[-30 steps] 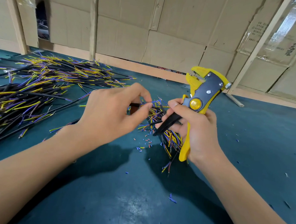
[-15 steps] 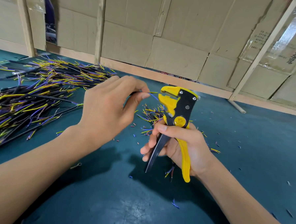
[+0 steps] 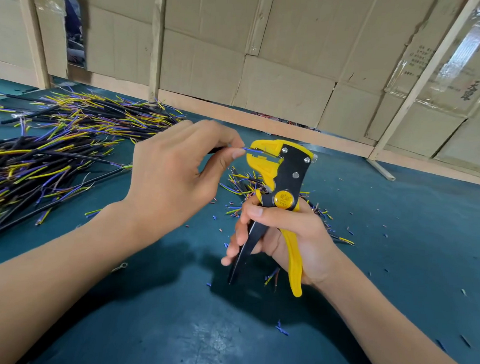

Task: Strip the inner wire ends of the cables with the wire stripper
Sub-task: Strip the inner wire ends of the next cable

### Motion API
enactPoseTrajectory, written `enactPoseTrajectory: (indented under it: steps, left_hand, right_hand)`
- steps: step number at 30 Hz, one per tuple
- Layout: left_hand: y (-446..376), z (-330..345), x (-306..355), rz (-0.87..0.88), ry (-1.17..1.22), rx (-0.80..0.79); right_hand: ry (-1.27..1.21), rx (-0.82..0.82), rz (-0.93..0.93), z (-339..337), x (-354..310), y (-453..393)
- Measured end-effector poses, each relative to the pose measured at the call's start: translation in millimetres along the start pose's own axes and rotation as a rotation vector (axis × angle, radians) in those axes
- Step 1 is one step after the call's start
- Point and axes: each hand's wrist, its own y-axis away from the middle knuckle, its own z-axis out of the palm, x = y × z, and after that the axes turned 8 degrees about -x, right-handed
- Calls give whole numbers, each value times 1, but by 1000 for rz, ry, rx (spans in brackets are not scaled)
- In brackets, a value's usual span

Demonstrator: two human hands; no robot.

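Fingers (image 3: pixel 238 237) of right hand (image 3: pixel 286 234) gripped wire stripper (image 3: pixel 282 184) handles, tool upright over tabletop (image 3: pixel 170 331). Left hand (image 3: pixel 175 175) pinched cable (image 3: pixel 218 150), blue inner wire (image 3: pixel 253 149) fed between yellow jaws. Cable pile (image 3: pixel 54 144) lay far left.

Wire stripper (image 3: pixel 282 181): yellow and black plastic body, smooth with a slight sheen; bright metal rivets; glossy yellow round badge at the pivot.
Cables (image 3: pixel 40 154): matt black sheaths, inner wires in smooth yellow, purple and blue insulation.
Surface (image 3: pixel 397 232): dark teal mat, fine-grained and matt, with a dull sheen near the front edge.
Wall panels (image 3: pixel 280 81): brown corrugated cardboard, matt and creased, with clear glossy tape on the right.
Battens (image 3: pixel 422 77): pale bare wood, unvarnished.
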Motion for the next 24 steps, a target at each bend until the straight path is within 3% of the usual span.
enactPoseTrajectory:
  steps: [24]
  left_hand:
    - [-3, -5, 5, 55, -49, -14]
  right_hand:
    - [-31, 23, -67, 6, 8, -4]
